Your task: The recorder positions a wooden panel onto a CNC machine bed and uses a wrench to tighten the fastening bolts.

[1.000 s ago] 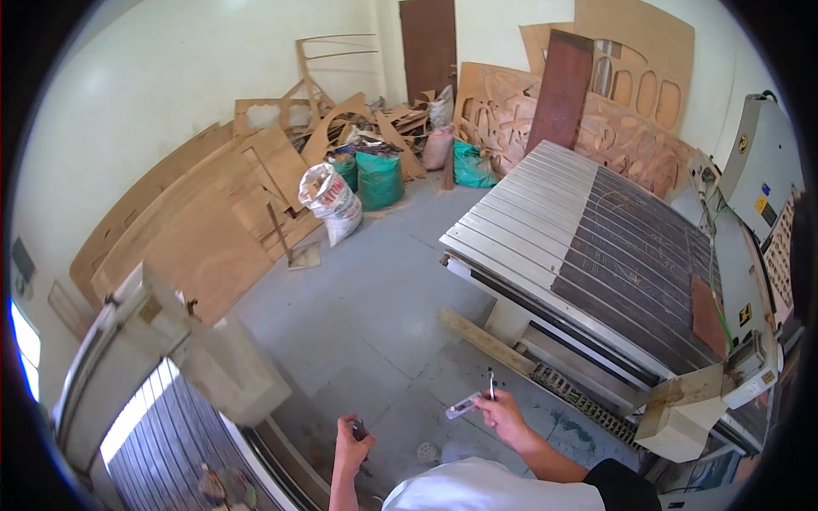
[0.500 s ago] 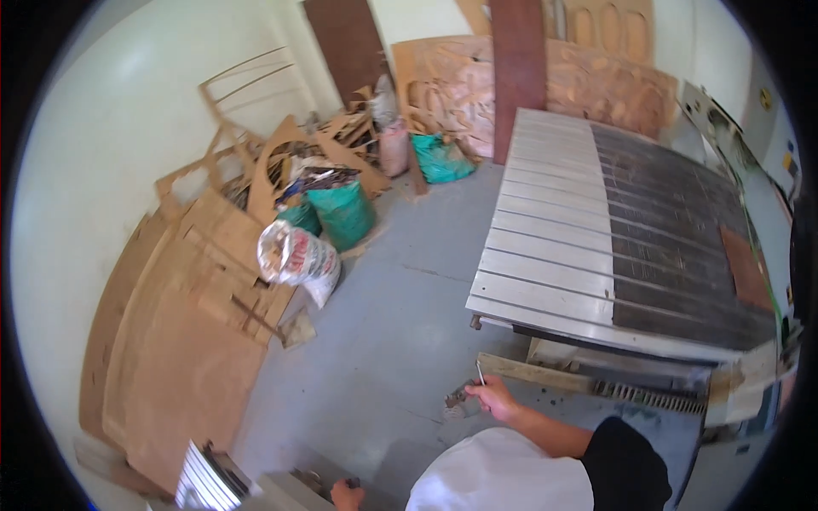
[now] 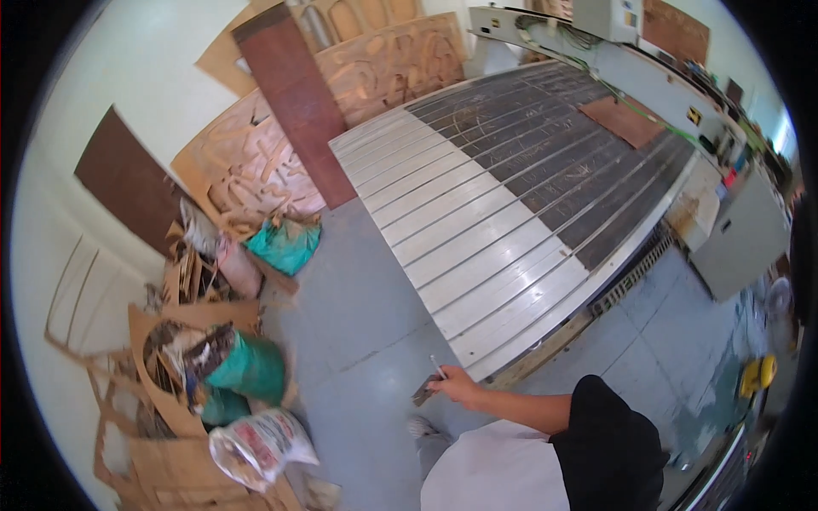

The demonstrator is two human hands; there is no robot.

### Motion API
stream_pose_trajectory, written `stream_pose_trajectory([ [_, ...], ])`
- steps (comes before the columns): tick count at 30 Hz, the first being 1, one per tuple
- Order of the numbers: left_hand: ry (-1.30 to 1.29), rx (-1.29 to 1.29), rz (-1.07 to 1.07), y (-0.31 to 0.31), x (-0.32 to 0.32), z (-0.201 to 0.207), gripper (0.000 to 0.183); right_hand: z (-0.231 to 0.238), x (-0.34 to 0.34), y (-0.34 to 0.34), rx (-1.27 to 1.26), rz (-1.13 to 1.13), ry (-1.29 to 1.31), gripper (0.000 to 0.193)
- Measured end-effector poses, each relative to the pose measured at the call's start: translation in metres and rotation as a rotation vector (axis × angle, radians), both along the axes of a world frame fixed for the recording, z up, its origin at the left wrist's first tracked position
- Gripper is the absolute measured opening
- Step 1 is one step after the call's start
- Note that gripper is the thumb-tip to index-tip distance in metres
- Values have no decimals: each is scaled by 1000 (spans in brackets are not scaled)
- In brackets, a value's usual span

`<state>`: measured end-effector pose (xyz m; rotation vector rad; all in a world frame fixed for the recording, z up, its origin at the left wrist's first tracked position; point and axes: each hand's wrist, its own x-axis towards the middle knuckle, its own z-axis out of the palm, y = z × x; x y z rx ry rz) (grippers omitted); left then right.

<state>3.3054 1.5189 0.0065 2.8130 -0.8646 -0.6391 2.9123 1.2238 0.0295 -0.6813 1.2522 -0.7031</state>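
My right hand (image 3: pixel 457 385) is closed around a small dark block-like piece (image 3: pixel 423 391), with a thin pale rod (image 3: pixel 437 366) sticking up from the same grip. What exactly these two are is too small to make out. The hand hovers over the grey floor, just off the near left corner of a large machine bed (image 3: pixel 477 247) with slotted silver strips and a dark panel. Below it a shoe (image 3: pixel 418 427) shows on the floor. My left hand is out of the picture.
Left of me stand a white sack (image 3: pixel 260 447), a green sack (image 3: pixel 251 370) and wood offcuts (image 3: pixel 192 281). A teal bag (image 3: pixel 285 245) lies near a leaning brown board (image 3: pixel 294 111). A grey cabinet (image 3: pixel 741 238) and a yellow object (image 3: pixel 757 375) are at the right.
The view has turned to the right, so the machine bed now fills the middle. My left hand has gone out of sight, while my right hand keeps hold of its pieces.
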Motion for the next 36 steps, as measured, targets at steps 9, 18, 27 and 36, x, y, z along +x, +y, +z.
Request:
stream_pose_trajectory([
  [9, -149, -175, -814, -372, 123, 29, 39, 31, 74, -90, -13, -429, -47, 19],
  [18, 101, -192, -1031, -644, 41, 36, 43, -11, 100, -217, 71, -840, -76, 14],
  [27, 191, -227, -1441, -859, -53, 22, 40, 27, 80, -349, -126, -1148, 18, 15],
  [36, 681, -199, -1587, -1057, -224, -65, 36, 57, 126, -352, -35, -1676, 178, 12],
])
